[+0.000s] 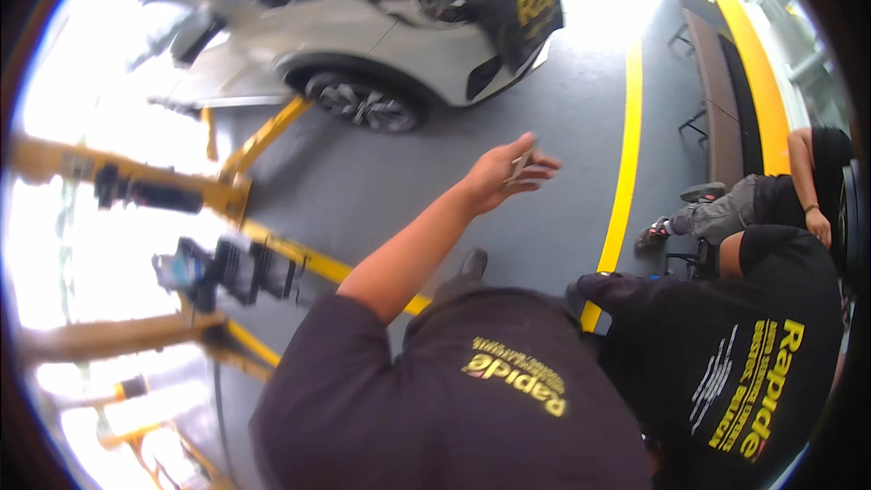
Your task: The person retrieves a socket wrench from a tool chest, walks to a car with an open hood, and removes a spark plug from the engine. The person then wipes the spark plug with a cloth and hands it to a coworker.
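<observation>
My left hand (519,172) is held out over the grey floor, palm side partly turned, with fingers loosely bent around a small, flat metal object (521,161), probably a tool; its exact kind is hard to tell. My forearm rises from the dark short sleeve of my printed shirt at the lower middle. Beyond the hand stands a white car (426,54) with exposed engine bay and a dark printed cover over its fender. My right hand is out of sight.
Yellow lift arms (272,132) and black trays (240,272) are on the left. A yellow floor line (628,163) runs beside a brown bench (712,100). At right, one co-worker in a black shirt (708,354) is close beside me; another (817,181) sits or leans behind.
</observation>
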A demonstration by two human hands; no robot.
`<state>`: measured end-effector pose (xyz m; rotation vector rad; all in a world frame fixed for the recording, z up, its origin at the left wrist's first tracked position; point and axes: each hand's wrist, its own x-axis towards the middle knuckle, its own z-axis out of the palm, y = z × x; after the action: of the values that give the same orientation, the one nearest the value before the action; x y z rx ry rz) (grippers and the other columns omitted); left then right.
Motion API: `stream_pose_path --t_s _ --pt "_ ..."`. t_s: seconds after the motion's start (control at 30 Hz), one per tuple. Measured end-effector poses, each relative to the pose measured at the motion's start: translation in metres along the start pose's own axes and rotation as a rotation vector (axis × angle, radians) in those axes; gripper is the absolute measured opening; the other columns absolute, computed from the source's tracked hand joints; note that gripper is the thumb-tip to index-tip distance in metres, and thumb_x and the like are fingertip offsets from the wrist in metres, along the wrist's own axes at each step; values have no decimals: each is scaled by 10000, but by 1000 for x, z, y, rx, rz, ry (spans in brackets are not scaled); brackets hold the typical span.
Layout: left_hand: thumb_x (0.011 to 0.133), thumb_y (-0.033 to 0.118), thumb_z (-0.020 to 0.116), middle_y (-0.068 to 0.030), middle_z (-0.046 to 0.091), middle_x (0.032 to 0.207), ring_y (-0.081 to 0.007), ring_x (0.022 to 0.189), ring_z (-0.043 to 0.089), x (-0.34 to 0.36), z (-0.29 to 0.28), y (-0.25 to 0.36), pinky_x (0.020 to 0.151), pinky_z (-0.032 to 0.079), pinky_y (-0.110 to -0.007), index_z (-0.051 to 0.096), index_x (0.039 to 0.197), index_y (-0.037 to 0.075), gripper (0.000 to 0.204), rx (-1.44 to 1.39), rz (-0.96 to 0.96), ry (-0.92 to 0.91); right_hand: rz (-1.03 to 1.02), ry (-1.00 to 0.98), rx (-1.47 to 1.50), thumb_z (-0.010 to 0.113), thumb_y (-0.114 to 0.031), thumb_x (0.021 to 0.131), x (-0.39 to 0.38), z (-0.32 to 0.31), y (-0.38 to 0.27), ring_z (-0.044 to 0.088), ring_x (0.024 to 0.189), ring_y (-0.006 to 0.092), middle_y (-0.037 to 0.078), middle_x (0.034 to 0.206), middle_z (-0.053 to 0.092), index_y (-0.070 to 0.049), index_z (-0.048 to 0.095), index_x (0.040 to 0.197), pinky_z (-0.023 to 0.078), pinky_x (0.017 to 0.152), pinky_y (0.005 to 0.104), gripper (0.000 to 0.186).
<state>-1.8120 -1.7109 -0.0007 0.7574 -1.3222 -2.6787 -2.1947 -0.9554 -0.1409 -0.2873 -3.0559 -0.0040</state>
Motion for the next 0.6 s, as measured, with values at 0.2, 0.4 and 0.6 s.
stream_pose_path --t_s 0.2,0.4,0.6 --pt "1084 483 368 -156 641 1267 -272 1231 555 77 -67 61 1083 405 -459 595 915 162 428 -78 -38 53 -12 -213 -309 583 -252 947 25 40 -46 718 959 298 123 1026 742 -61 760 1058 578 838 399 284" --pt "1078 495 376 -158 634 1277 -266 1235 546 193 -40 92 1082 396 -462 598 915 144 447 -9 -75 -146 -421 -589 -874 582 -259 940 27 64 -24 720 966 312 125 1023 745 -67 772 1042 579 846 408 288" --pt "1073 463 443 -83 638 1215 -204 1128 556 336 1 159 1018 409 -367 656 1001 91 435 458 242 -224 -431 -688 -62 607 -262 923 -84 145 -176 527 1252 288 152 1353 581 -93 672 1293 447 1035 417 412"
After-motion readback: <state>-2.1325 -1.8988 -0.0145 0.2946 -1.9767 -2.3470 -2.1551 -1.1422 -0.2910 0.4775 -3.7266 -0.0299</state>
